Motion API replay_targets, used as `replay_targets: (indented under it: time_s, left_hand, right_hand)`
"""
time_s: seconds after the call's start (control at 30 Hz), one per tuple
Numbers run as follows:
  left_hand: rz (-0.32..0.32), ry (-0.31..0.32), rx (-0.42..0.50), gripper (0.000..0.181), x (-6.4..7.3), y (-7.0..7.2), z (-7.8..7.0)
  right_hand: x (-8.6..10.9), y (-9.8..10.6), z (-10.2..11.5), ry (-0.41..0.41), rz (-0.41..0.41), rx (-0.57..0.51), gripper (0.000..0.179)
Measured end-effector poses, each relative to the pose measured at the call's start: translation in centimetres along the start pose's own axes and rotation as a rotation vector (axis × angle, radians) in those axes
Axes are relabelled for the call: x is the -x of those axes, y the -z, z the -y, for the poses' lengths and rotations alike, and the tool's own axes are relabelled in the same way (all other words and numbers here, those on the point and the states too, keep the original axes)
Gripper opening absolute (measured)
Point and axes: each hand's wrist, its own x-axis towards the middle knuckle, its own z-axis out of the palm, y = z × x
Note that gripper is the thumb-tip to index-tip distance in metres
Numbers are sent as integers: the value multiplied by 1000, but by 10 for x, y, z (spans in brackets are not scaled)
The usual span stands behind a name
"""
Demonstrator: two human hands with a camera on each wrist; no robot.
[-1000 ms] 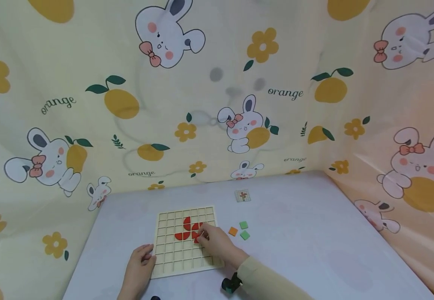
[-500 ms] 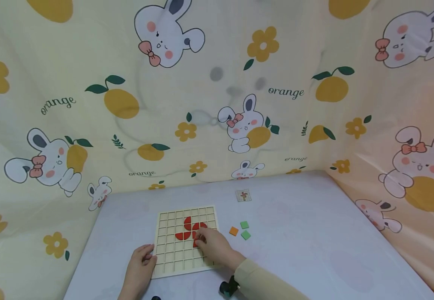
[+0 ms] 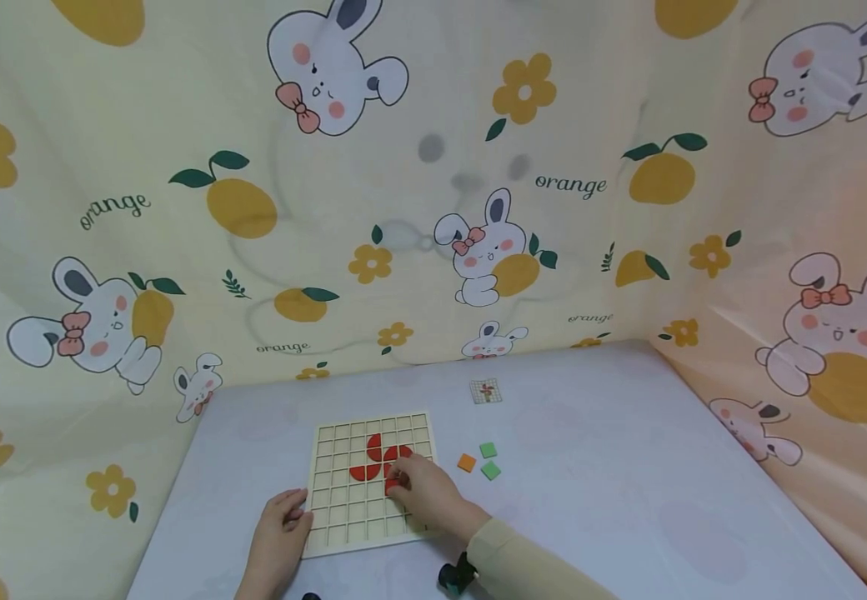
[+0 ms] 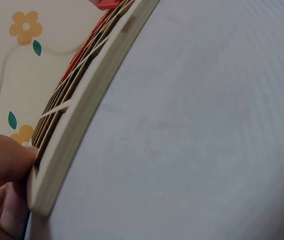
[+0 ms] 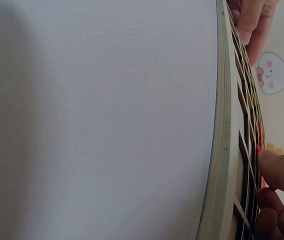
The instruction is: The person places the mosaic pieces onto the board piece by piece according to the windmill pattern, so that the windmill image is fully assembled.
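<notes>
A pale wooden grid board (image 3: pixel 336 525) lies on the table, with several red quarter-round tiles (image 3: pixel 365 472) in its middle cells. My left hand (image 3: pixel 278 533) holds the board's left edge; in the left wrist view its thumb (image 4: pixel 7 160) lies over the rim near a corner, other fingers curled beside it. Over the board's right half, my right hand (image 3: pixel 433 497) pinches a red tile (image 3: pixel 392 487) just below the others. In the right wrist view the thumb (image 5: pixel 279 170) presses at the red piece close to the grid; the fingers partly hide it.
Right of the board lie an orange square tile (image 3: pixel 467 462) and two green square tiles (image 3: pixel 488 450). Farther back is a small card (image 3: pixel 486 391) with a grid and a red pattern. A printed curtain (image 3: pixel 403 275) surrounds the table.
My right hand has shifted slightly left and down over the board, its fingers still at the lower red tile. The left hand stays at the board's edge.
</notes>
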Motion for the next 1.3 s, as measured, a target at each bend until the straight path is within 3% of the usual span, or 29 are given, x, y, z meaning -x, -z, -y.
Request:
replay_targets:
  time_s: [0.4,0.77,1.3]
  left_hand:
    - [0,11,1,44,0,0,-4]
    - [-2,18,5,45,-2,0,-2]
    - [-11,32,5,44,-2,-3,1]
  right_hand:
    - [-3,-1,0,-4,-7,27,12]
    - [-5,-5,-1,-45,-28,43,28]
    - [-5,-6,-3,-95,-47,31,24]
